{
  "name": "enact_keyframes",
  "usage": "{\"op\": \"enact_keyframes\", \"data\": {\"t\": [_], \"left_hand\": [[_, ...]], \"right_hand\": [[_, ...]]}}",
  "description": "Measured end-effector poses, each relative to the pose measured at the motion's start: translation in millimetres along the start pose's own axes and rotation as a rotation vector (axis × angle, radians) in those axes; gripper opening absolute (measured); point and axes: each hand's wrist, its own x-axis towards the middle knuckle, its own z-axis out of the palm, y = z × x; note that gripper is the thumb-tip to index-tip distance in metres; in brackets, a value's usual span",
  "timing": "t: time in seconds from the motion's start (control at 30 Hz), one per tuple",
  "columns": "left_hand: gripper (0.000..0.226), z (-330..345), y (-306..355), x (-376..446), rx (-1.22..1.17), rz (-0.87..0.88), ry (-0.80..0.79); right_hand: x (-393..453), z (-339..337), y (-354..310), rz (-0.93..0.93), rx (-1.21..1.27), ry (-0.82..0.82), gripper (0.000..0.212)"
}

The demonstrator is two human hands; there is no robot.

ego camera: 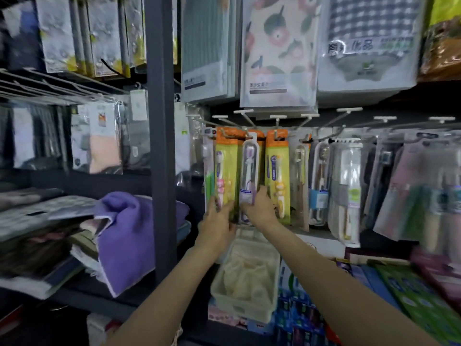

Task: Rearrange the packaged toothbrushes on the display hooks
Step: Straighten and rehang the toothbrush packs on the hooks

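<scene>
- Head view, far left: folded cloths lie stacked on a dark shelf (74, 293), with a purple towel (124, 236) draped over the pile's right end, just beside a dark upright post (161, 146).
- Right of the post, white display hooks (243, 112) jut out in a row, and packaged toothbrushes hang from them side by side.
- Left hand (217, 228) reaches up to the bottom of a yellow-and-orange toothbrush pack (225, 171); its grip is pressed on that pack's lower edge, fingers in front, the pack hanging upright on its hook.
- Right hand (260, 208), just beside the left one, pinches the lower end of a clear pack with a purple toothbrush (248, 168); this pack stands upright in front of the orange-topped ones, its top at hook level. Blur hides whether its hole sits on a hook.
- Next to the right hand hangs a second yellow-and-orange pack (277, 171), then clear packs with brown and white brushes (320, 181).
- Below both forearms sits a pale plastic bin (245, 278) holding something cream-coloured.
- Farther right, blue and green boxes (409, 295) lie flat below the hanging packs, and the far right edge is blurred.
- Above the hooks hang flat cloth packages, one with a floral print (279, 46).
</scene>
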Motion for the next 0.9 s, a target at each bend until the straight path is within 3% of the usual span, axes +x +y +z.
{"op": "enact_keyframes", "data": {"t": [0.2,0.33,0.5,0.57,0.7,0.83,0.9], "left_hand": [[0.058,-4,-13,-5,0.089,0.030,0.055],[0.060,-10,-18,-5,0.124,0.017,0.079],[0.059,-14,-19,-6,0.090,0.001,0.068],[0.058,-14,-17,-8,0.081,-0.002,0.064],[0.057,-10,-12,-8,0.074,-0.023,0.061],[0.059,-6,-3,-7,0.089,-0.055,0.033],[0.059,-6,1,-8,0.100,-0.065,0.033]], "right_hand": [[0,14,9,0.026,0.090,0.102,0.047],[-17,13,9,-0.088,0.157,0.044,0.043],[-39,-39,3,-0.214,0.201,-0.133,0.070],[-44,-70,3,-0.257,0.099,-0.168,0.079],[-42,-114,-1,-0.356,-0.391,-0.167,0.080],[-34,-127,-6,-0.323,-0.505,-0.202,0.083],[-33,-130,-7,-0.313,-0.439,-0.205,0.084]]}}
